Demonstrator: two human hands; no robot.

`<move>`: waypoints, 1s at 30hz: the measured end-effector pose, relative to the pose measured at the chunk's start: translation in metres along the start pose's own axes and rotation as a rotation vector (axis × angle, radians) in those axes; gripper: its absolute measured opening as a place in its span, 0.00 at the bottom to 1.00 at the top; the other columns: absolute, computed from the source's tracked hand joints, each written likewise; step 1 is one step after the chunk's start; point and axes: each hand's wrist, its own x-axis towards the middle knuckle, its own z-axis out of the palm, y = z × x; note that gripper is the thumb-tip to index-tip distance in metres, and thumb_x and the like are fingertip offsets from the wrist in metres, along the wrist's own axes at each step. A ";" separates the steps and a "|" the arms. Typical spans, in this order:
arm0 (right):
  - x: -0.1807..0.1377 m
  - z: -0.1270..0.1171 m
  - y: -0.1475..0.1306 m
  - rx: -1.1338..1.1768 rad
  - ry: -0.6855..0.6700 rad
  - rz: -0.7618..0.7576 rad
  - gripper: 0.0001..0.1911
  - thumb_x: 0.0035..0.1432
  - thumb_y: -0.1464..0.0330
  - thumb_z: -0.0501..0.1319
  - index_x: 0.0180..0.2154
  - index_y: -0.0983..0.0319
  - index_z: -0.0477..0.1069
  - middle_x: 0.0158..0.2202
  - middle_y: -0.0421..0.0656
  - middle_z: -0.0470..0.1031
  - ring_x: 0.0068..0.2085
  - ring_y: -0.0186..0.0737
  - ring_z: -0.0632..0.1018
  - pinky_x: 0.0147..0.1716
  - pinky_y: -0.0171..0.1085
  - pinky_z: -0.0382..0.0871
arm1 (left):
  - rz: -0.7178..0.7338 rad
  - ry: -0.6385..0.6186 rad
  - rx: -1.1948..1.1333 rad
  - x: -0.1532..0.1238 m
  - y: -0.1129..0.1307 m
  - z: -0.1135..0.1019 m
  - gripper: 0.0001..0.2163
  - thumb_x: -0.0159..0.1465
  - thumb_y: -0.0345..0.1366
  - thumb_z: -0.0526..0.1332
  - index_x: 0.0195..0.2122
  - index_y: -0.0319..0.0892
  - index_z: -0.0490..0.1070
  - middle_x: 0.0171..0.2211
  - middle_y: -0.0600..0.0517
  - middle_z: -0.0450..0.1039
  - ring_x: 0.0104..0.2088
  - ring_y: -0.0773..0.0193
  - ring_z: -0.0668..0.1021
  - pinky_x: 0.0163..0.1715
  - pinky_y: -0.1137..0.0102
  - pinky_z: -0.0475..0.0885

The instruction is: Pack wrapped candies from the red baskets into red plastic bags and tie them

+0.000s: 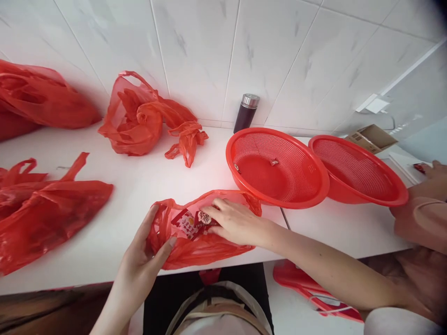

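Note:
An opened red plastic bag (pixel 209 253) lies at the table's front edge. My left hand (pixel 141 258) grips its left side, with the thumb over the near rim and the fingers round the outside. My right hand (pixel 233 222) reaches into the mouth of the bag, its thumb and fingers closed about a dark red snack packet (pixel 203 217) with a pale label. Beside that, a pink and red packet (pixel 185 223) shows inside the bag. Behind my right hand stands a red plastic colander (pixel 275 181) with two small wrapped pieces in it.
A second red colander (pixel 359 172) stands to the right, near a co-worker's hand (pixel 436 174). Red bags (pixel 136 125) lie at the back and a filled red bag (pixel 52 214) at left. A dark flask (pixel 246 113) and a cardboard box (pixel 372 138) stand by the wall.

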 end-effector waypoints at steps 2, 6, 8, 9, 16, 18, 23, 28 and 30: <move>-0.003 -0.002 -0.002 -0.056 -0.049 -0.008 0.20 0.59 0.69 0.62 0.53 0.51 0.69 0.50 0.47 0.71 0.49 0.50 0.74 0.43 0.44 0.72 | -0.001 0.001 0.007 0.000 0.000 -0.001 0.34 0.60 0.45 0.63 0.66 0.49 0.53 0.67 0.53 0.54 0.67 0.57 0.54 0.64 0.66 0.57; -0.008 -0.043 -0.001 0.112 0.036 -0.063 0.12 0.64 0.66 0.56 0.48 0.55 0.73 0.44 0.42 0.76 0.43 0.39 0.77 0.44 0.39 0.71 | 0.004 -0.002 0.016 0.001 -0.001 -0.001 0.34 0.60 0.45 0.63 0.66 0.48 0.54 0.67 0.53 0.54 0.67 0.57 0.54 0.64 0.65 0.57; -0.004 -0.072 0.012 0.120 0.234 -0.037 0.11 0.65 0.64 0.55 0.46 0.56 0.73 0.43 0.40 0.77 0.43 0.37 0.77 0.44 0.38 0.71 | -0.008 -0.004 0.006 0.001 -0.001 0.000 0.34 0.60 0.44 0.63 0.66 0.48 0.54 0.68 0.53 0.54 0.67 0.56 0.54 0.64 0.64 0.57; 0.000 -0.085 0.024 0.081 0.334 0.012 0.11 0.64 0.64 0.55 0.46 0.56 0.73 0.44 0.40 0.77 0.44 0.38 0.77 0.45 0.39 0.70 | -0.010 -0.005 -0.002 0.002 -0.001 0.000 0.34 0.60 0.44 0.63 0.66 0.49 0.54 0.68 0.53 0.53 0.67 0.56 0.54 0.64 0.64 0.57; 0.037 -0.116 0.134 -0.268 -0.056 0.464 0.29 0.54 0.61 0.64 0.58 0.56 0.64 0.56 0.48 0.70 0.54 0.53 0.72 0.49 0.47 0.68 | -0.011 0.036 0.071 0.000 0.000 0.001 0.36 0.59 0.48 0.63 0.67 0.50 0.52 0.67 0.53 0.55 0.67 0.54 0.55 0.66 0.60 0.51; 0.045 -0.106 0.148 -0.281 -0.133 0.453 0.37 0.51 0.57 0.66 0.61 0.54 0.60 0.60 0.49 0.66 0.57 0.58 0.69 0.50 0.50 0.66 | -0.026 0.049 0.105 -0.001 -0.004 -0.003 0.34 0.60 0.49 0.62 0.66 0.53 0.54 0.67 0.55 0.55 0.67 0.54 0.55 0.66 0.60 0.50; 0.062 -0.081 0.150 -0.213 -0.055 0.313 0.29 0.51 0.56 0.66 0.55 0.52 0.66 0.55 0.47 0.70 0.54 0.57 0.71 0.46 0.48 0.66 | 0.014 -0.051 0.165 0.004 -0.017 -0.010 0.28 0.60 0.50 0.61 0.62 0.57 0.60 0.65 0.57 0.58 0.67 0.54 0.56 0.66 0.58 0.49; 0.065 -0.089 0.151 -0.127 -0.049 0.321 0.15 0.51 0.59 0.67 0.39 0.57 0.73 0.43 0.45 0.76 0.42 0.46 0.76 0.39 0.40 0.67 | 0.000 -0.032 0.186 0.008 -0.018 -0.009 0.29 0.60 0.51 0.60 0.63 0.57 0.58 0.65 0.55 0.59 0.65 0.50 0.60 0.65 0.52 0.49; 0.059 -0.098 0.149 -0.086 -0.029 0.335 0.15 0.53 0.58 0.65 0.40 0.58 0.71 0.43 0.45 0.76 0.41 0.43 0.76 0.38 0.38 0.67 | -0.005 -0.032 0.189 0.008 -0.017 -0.009 0.29 0.60 0.51 0.60 0.63 0.58 0.58 0.65 0.55 0.59 0.65 0.50 0.61 0.65 0.52 0.48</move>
